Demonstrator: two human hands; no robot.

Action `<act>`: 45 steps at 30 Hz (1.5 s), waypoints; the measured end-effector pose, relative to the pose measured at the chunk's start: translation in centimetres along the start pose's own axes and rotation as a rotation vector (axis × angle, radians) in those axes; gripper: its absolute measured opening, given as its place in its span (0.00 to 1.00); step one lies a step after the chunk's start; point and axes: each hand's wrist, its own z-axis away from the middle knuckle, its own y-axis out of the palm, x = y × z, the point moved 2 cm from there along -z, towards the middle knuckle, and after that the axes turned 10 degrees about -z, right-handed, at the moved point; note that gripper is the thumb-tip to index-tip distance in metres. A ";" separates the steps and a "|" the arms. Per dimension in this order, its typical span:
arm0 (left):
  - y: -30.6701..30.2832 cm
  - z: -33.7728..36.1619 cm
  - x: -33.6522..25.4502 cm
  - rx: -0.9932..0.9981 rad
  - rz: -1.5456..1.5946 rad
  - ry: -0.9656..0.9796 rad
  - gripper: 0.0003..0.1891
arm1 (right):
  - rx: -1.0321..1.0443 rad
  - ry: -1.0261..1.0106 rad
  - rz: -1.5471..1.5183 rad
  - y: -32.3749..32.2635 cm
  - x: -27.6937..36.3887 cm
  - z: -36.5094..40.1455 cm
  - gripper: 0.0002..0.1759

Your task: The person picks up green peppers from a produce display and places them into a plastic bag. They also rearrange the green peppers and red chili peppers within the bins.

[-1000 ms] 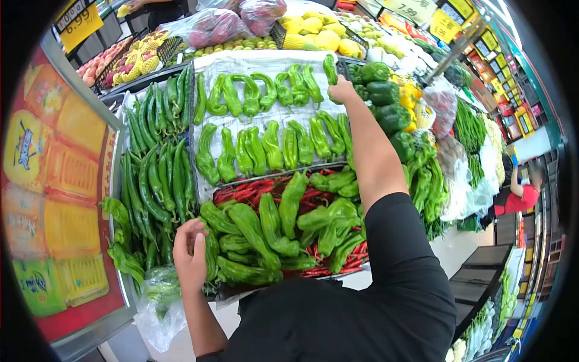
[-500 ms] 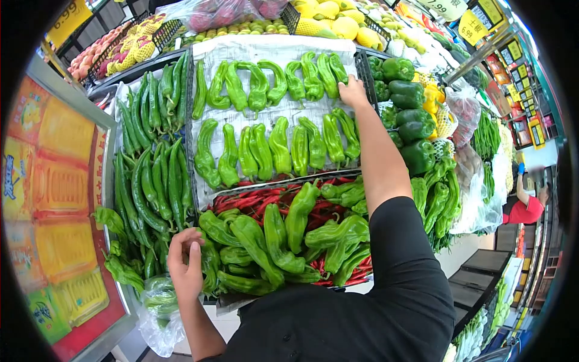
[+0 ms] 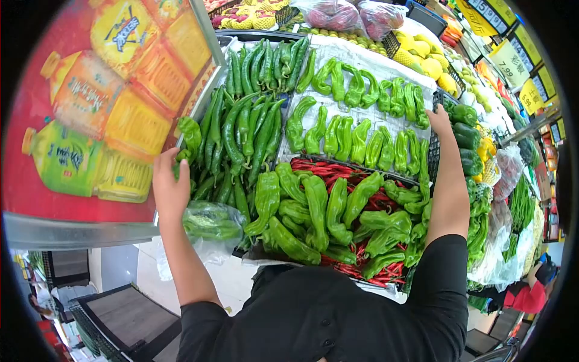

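Observation:
My left hand is at the left edge of the stall, thumb and fingers apart. Its fingertips are at the lower end of a light green pepper, perhaps touching it. My right hand rests by the right edge of the paper-lined tray, beside the last green pepper of the upper row. Its thumb and a finger look spread, though part of the hand is hidden. Two rows of wrinkled green peppers lie spaced out on the white paper.
Loose green peppers lie over red chillies close to my body. Long dark green chillies fill the left section, above a plastic bag of peppers. Bell peppers are on the right. A drink-printed panel borders the left.
My view has turned, so the stall appears shifted and tilted. My left hand has moved up from the near chillies to the light green pepper at the left edge. My right hand stays near the row's end.

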 end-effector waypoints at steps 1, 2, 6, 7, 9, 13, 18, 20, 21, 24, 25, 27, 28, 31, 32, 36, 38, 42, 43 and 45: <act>0.9 0.1 1.2 -0.011 -0.109 0.090 0.17 | -0.029 -0.036 -0.011 -0.6 0.9 0.3 0.44; 1.6 0.2 1.9 -0.023 -0.219 0.180 0.19 | -0.058 -0.072 -0.022 -1.2 1.8 0.7 0.44; 2.2 -0.9 1.9 -0.017 -0.299 0.174 0.24 | 0.073 -0.087 -0.232 -6.3 9.5 6.6 0.42; 2.1 -1.2 1.8 0.032 -0.378 0.165 0.24 | 0.022 -0.158 -0.249 -6.6 8.4 6.2 0.43; 1.5 -1.7 1.7 0.125 -0.536 0.144 0.24 | 0.043 -0.158 -0.285 -9.0 10.0 8.3 0.44; 3.0 -1.7 4.4 0.200 -0.634 0.224 0.23 | 0.083 -0.210 -0.364 -12.7 12.5 14.2 0.41; 3.1 -1.0 4.0 0.186 -0.632 0.245 0.21 | 0.147 -0.266 -0.493 -14.5 12.4 21.4 0.34; 2.7 -0.4 3.8 0.179 -0.506 0.287 0.22 | 0.189 -0.263 -0.481 -15.1 12.8 24.0 0.33; 2.5 0.0 3.8 0.176 -0.444 0.308 0.22 | 0.190 -0.273 -0.504 -15.2 12.7 24.9 0.33; 1.1 0.5 3.8 0.155 -0.199 0.344 0.25 | 0.203 -0.287 -0.575 -15.3 13.0 27.5 0.32; 0.4 0.5 3.7 0.154 -0.165 0.360 0.25 | 0.210 -0.300 -0.574 -15.4 13.3 28.3 0.32; -1.5 0.2 3.4 0.148 -0.096 0.389 0.26 | 0.225 -0.332 -0.570 -15.4 14.0 29.5 0.31; -2.8 0.0 2.8 0.095 -0.082 0.405 0.22 | 0.230 -0.340 -0.578 -15.5 14.5 30.1 0.31; -7.8 0.3 -0.6 -0.115 -0.063 0.431 0.20 | 0.256 -0.374 -0.604 -14.7 16.3 31.9 0.30; -9.7 0.5 -2.0 -0.164 -0.017 0.421 0.19 | 0.267 -0.394 -0.615 -14.1 17.1 32.4 0.29; -12.6 1.8 -6.0 -0.372 0.339 0.350 0.16 | 0.375 -0.539 -0.671 -10.3 21.0 35.3 0.24; -11.6 2.4 -7.1 -0.454 0.623 0.271 0.13 | 0.642 -0.466 -0.854 -7.2 24.0 38.4 0.20; -4.7 7.1 -11.9 -0.335 1.154 -0.011 0.12 | 0.854 -0.524 -1.024 3.5 26.1 44.3 0.33; -2.6 8.9 -13.5 -0.304 1.202 0.003 0.12 | 0.791 -0.442 -1.249 6.2 26.5 45.6 0.37; 0.7 12.8 -14.3 -0.151 0.691 0.317 0.17 | 0.547 -0.033 -1.576 9.6 28.9 45.8 0.40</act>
